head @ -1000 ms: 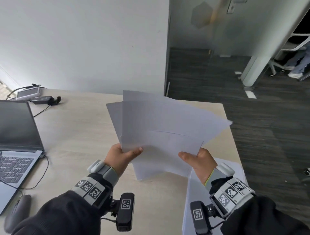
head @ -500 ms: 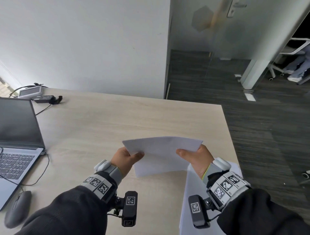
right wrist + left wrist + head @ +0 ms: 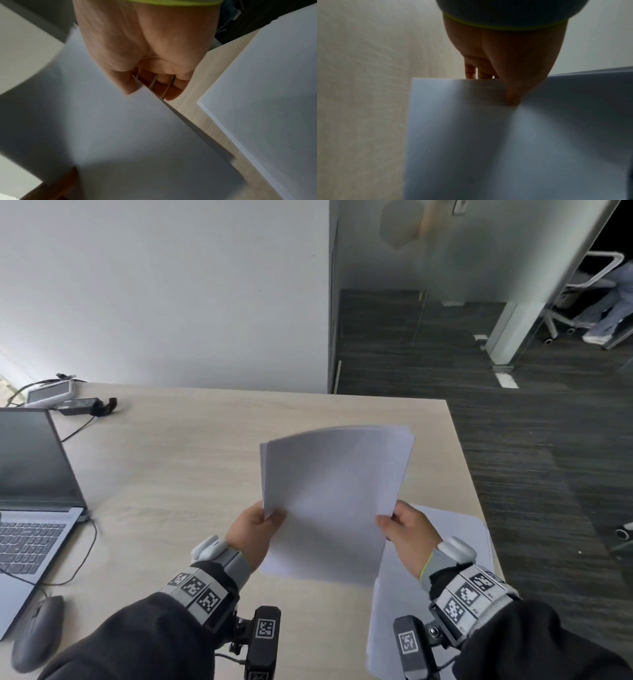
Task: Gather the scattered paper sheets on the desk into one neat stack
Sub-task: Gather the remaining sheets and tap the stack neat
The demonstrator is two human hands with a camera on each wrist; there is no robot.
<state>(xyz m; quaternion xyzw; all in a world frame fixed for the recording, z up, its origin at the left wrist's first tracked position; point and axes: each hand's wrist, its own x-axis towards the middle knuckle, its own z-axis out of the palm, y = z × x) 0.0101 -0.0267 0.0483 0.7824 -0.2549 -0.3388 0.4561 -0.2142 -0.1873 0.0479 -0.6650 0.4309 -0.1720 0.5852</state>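
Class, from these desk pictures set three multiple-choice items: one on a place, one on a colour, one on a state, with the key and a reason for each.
1. Where is the laptop?
A. desk's left side
B. desk's right edge
C. on the floor

2. What colour is the mouse?
A. red
B. grey
C. yellow

3. How is the sheaf of sheets held?
A. by both hands
B. left hand only
C. lying flat, untouched

Key: A, it sits left; B, it looks grey; A, left hand and right hand each pinch a side edge.
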